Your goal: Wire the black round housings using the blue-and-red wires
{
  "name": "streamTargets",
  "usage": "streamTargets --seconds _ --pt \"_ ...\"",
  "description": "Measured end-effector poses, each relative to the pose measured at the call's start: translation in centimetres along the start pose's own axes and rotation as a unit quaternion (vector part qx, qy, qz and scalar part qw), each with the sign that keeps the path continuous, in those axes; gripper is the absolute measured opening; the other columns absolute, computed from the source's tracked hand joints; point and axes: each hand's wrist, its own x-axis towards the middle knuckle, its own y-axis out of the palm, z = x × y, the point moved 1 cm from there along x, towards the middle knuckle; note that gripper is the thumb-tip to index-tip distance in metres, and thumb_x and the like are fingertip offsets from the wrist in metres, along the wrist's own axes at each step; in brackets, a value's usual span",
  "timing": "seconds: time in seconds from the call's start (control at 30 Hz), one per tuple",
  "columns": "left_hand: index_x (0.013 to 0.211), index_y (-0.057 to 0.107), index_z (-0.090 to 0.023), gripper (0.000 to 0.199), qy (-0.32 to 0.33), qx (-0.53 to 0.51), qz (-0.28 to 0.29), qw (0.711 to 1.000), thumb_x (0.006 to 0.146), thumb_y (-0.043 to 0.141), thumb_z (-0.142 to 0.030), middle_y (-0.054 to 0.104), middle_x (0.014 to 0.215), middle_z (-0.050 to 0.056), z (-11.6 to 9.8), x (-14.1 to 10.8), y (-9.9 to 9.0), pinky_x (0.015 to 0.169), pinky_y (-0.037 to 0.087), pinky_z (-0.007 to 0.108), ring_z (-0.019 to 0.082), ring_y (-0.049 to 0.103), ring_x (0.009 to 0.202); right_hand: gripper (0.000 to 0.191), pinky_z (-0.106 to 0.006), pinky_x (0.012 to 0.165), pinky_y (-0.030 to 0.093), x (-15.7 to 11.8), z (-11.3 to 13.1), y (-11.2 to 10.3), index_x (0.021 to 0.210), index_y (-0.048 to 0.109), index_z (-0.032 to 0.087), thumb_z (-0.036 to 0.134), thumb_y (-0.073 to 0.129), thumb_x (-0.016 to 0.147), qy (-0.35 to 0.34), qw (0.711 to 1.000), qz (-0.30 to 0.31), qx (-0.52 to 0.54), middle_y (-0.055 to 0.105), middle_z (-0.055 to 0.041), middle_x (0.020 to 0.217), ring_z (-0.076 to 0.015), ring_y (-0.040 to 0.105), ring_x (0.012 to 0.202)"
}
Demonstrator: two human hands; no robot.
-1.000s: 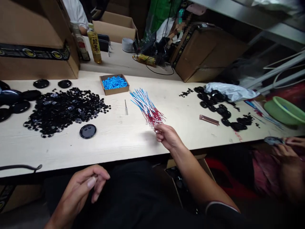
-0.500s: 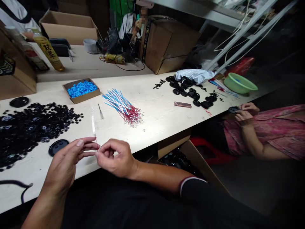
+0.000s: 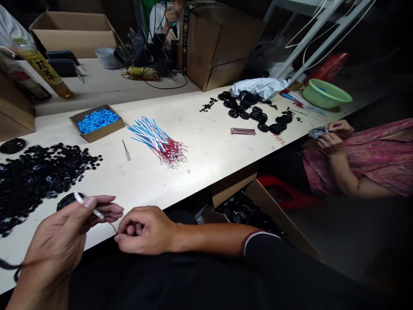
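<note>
Two hands are down at the lower left of the frame, close together but not touching. The left hand [image 3: 60, 237] has a thin white wire tie [image 3: 87, 205] pinched between thumb and fingers, and a fine strand [image 3: 111, 225] runs across from it to the right hand [image 3: 145, 230], which is curled up. Can't really tell if it's gripping that strand or not. Just under the left hand sits a round black plastic disc [image 3: 67, 201], at the edge of a big heap of small black plastic discs [image 3: 41, 181] on the pale wooden surface [image 3: 206, 163]. Mid-frame there's a loose bundle of blue-and-white, red-tipped wire ties [image 3: 157, 142], with a small screwdriver [image 3: 127, 150] just beside it and a brown cardboard tray of blue beads [image 3: 97, 120] up to the left. Over at the right, a co-worker's hands [image 3: 332, 137] hold a dark disc [image 3: 316, 132] above a pink patterned garment [image 3: 380, 155], and a green plastic basin [image 3: 325, 93] sits at the far upper right.
</note>
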Motion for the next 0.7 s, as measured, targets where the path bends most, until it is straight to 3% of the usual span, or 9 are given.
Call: streamTargets --seconds 0.1,0.23,0.33,0.43,0.57,0.7 --pt "0.097 0.083 -0.026 0.022 0.017 -0.007 -0.055 0.998 0.093 0.076 -0.048 0.085 0.086 0.001 -0.5 -0.2 -0.7 0.072 0.067 0.037 0.025 0.078 0.08 0.024 -0.021 0.06 0.048 0.4 -0.7 -1.2 0.087 0.073 0.019 0.038 0.085 0.08 -0.039 0.998 -0.004 -0.058 0.066 0.0018 0.075 -0.0091 0.056 0.059" --pt "0.09 0.081 -0.029 0.023 0.002 0.012 -0.113 0.994 0.099 0.069 -0.046 0.083 0.076 -0.007 -0.7 -0.5 -1.8 0.063 0.066 0.034 0.021 0.075 0.075 0.018 -0.023 0.065 0.049 0.5 -2.8 -4.3 0.082 0.07 0.019 0.033 0.07 0.093 -0.063 0.982 -0.094 -0.152 0.067 -0.0013 0.077 -0.012 0.059 0.066" --pt "0.091 0.081 -0.033 0.023 0.01 0.006 -0.1 0.995 0.101 0.066 -0.048 0.082 0.077 -0.011 -0.2 -0.4 -2.0 0.062 0.065 0.03 0.019 0.074 0.074 0.019 -0.024 0.064 0.047 0.2 -4.5 -6.8 0.08 0.067 0.02 0.03 0.065 0.095 -0.049 0.961 -0.154 -0.227 0.064 -0.0006 0.074 -0.0118 0.056 0.063" --pt "0.096 0.08 -0.029 0.019 0.015 -0.014 -0.064 0.998 0.099 0.069 -0.045 0.083 0.08 -0.007 0.5 0.0 -1.5 0.061 0.065 0.03 0.019 0.075 0.071 0.019 -0.024 0.065 0.046 -0.2 -5.5 -8.1 0.081 0.067 0.021 0.03 0.063 0.096 -0.044 0.949 -0.167 -0.262 0.063 -0.0007 0.074 -0.0122 0.056 0.063" --pt "0.103 0.077 -0.015 0.034 0.0 -0.062 -0.036 0.997 0.087 0.08 -0.045 0.083 0.077 0.008 0.8 -0.3 0.1 0.059 0.064 0.03 0.022 0.077 0.063 0.022 -0.027 0.067 0.046 -0.4 -5.6 -7.9 0.081 0.067 0.022 0.032 0.059 0.098 -0.051 0.945 -0.154 -0.284 0.063 -0.0023 0.074 -0.0145 0.057 0.065" --pt "0.113 0.073 -0.009 0.045 -0.006 -0.109 0.013 0.994 0.089 0.077 -0.047 0.083 0.081 0.014 0.8 -1.3 1.7 0.06 0.061 0.028 0.022 0.078 0.065 0.024 -0.028 0.064 0.043 -0.2 -5.6 -7.1 0.077 0.067 0.022 0.034 0.059 0.097 -0.067 0.946 -0.11 -0.298 0.063 -0.0024 0.07 -0.0147 0.054 0.061"
